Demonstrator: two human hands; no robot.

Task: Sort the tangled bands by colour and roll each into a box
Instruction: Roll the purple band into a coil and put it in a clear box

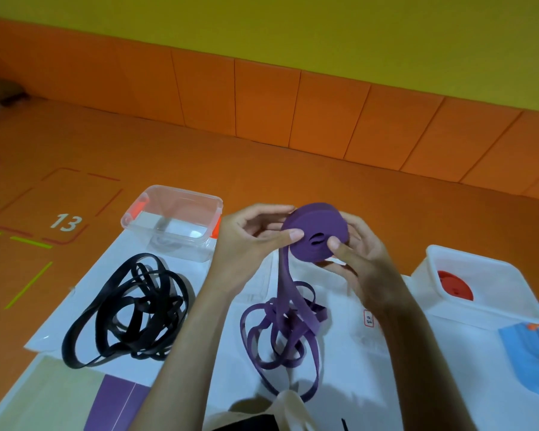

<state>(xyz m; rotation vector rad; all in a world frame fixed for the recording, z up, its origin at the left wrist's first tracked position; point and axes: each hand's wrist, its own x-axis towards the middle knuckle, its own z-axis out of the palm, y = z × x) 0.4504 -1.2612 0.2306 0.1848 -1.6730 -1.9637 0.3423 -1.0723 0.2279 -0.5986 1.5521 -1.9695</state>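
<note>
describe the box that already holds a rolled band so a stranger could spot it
On the white sheet on the orange floor, look at its far right end. The box there is cloudy white with a red roll inside; the left box is clear.

A sheet (355, 368) lies on the floor (262, 169), and a wall (262, 104) rises behind it. On the sheet's left part lies a loose heap of band (128, 309), with an open box (131, 213) just behind it at the far edge; at the right edge stands a second box (479, 309) with a finished roll (455, 286) inside. Between the boxes, above the sheet's middle, the left hand (249, 234) and the right hand (358, 259) hold a band roll (311, 231) from either side, its tail (285, 275) hanging to a tangle (280, 331) on the sheet directly below.
</note>
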